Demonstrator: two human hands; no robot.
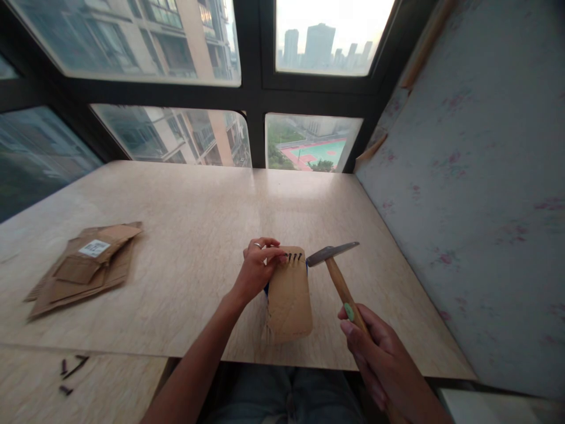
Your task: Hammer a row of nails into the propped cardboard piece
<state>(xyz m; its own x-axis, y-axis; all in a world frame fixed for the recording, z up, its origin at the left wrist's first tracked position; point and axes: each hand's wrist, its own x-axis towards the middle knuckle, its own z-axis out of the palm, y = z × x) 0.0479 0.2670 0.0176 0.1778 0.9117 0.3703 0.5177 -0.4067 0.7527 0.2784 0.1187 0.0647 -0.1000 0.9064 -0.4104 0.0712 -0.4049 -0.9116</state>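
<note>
A small tan cardboard-covered block [290, 300] stands at the front of the table, with a bit of blue showing at its sides. Several dark nails [295, 257] stick up in a row along its far edge. My left hand [261, 262], with a ring on one finger, rests at the block's far left corner. Its thumb and fingertips pinch a dark nail at the row's left end, mostly hidden by the fingers. My right hand [375, 347] is wrapped round the wooden handle of a hammer [338, 277]. The hammer's metal head hangs just right of the nails, apart from them.
Flattened cardboard pieces and a labelled brown packet [95, 250] lie at the left of the table [189, 218]. Several loose dark nails [66, 390] are on a lower surface at front left. A papered wall [463, 206] borders the right side; windows stand behind.
</note>
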